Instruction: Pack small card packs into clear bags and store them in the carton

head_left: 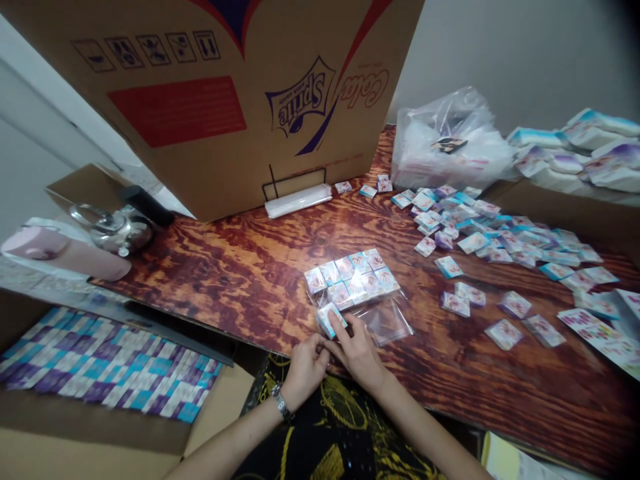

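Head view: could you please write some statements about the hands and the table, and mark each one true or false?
1. The right hand has a finger on a box. True.
2. The right wrist wears the watch. False: the watch is on the left one.
3. The Sprite print on the carton is upside down. True.
4. Most loose boxes lie left of the right hand. False: most loose boxes lie right of it.
5. The kettle is left of the carton. True.

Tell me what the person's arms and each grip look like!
The left grip and right grip wear no gloves. No sleeves show on either forearm. A shiny, silvery linked band circles the left wrist; the right wrist has nothing on.
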The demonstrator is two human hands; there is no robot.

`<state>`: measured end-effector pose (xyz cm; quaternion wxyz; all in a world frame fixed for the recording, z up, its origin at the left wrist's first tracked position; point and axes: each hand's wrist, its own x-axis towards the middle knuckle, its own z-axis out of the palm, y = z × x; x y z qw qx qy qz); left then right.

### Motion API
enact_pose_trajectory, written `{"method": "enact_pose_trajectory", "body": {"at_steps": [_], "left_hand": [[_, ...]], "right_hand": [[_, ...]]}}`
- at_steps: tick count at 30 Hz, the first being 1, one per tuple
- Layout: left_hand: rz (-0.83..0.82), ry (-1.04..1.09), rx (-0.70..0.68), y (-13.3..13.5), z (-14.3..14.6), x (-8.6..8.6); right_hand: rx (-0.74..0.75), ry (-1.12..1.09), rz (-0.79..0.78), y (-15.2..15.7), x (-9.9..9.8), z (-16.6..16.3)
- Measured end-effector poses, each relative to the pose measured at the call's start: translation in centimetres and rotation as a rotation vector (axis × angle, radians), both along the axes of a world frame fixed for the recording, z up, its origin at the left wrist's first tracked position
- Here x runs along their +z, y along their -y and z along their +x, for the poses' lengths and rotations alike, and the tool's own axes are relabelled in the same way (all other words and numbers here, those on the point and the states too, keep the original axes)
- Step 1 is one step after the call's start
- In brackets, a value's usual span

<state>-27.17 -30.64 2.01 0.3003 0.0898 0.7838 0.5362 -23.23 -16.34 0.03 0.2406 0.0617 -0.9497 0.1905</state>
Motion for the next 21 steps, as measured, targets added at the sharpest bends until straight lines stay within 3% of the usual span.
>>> {"method": "enact_pose_trajectory", "body": {"at_steps": [5, 9, 12, 16, 21], "left_hand": [[-0.002, 0.005, 0.008, 0.0, 0.1, 0.0], [-0.025, -0.058, -0.018, 0.1, 0.1, -0.1], [-0.056, -0.138, -0.05, 0.3, -0.1, 0.0], [-0.12, -0.263, -0.068, 0.6, -0.6, 0.6], [-0.273, -0.517, 0.037, 0.6, -1.9, 1.6]], "right_hand": [[0.041, -0.036, -0.072, -0.9, 0.6, 0.8], [0.075, -0.004, -0.014, -1.1, 0.0, 0.4], [0.053, 0.022, 0.04, -0.9, -0.3, -0.2], [0.04, 0.017, 0.0, -0.8, 0.0, -0.1], [0.007, 0.011, -0.009, -0.4, 0.4, 0.0]]}}
